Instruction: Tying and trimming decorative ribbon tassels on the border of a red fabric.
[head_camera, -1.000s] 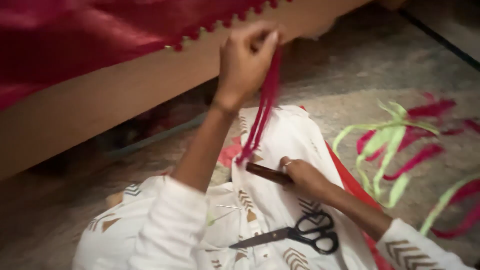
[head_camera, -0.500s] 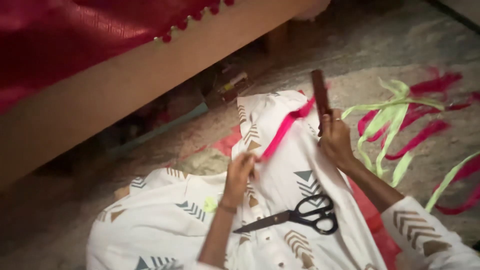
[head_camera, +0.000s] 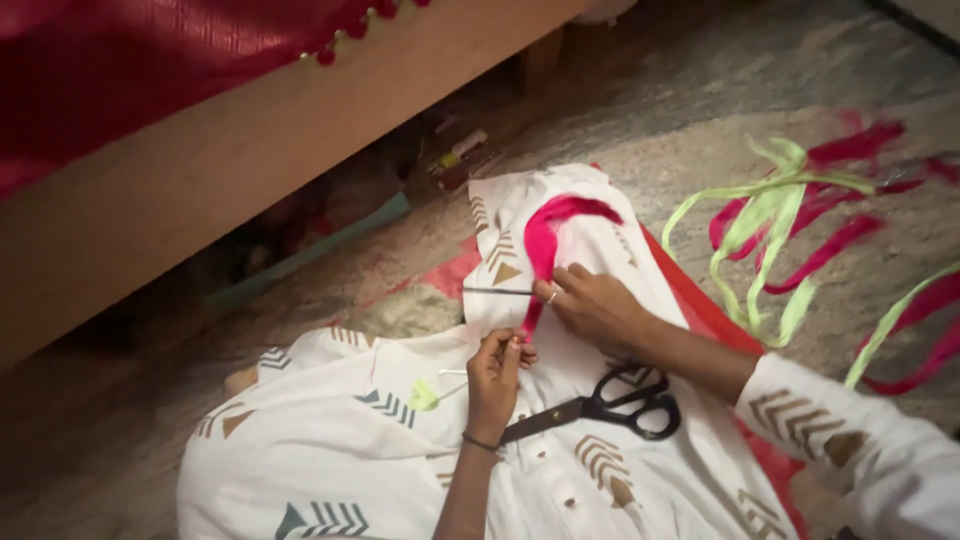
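so the left hand (head_camera: 497, 368) is pinching the lower end of a bright pink tassel (head_camera: 548, 243), and the fluffy top of it fans out over the white printed cloth (head_camera: 570, 440) spread across the lap. the right hand (head_camera: 592, 303) sits just beside the tassel holding a thin dark needle-like tool (head_camera: 497, 291) that pokes out flat to the left. black scissors (head_camera: 605, 411) lie shut on the cloth right under the right forearm. loose green and pink ribbon strips (head_camera: 790, 230) are scattered on the floor off to the right, and a wooden bed frame (head_camera: 230, 170) with red fabric (head_camera: 120, 70) draped over it fills the top left
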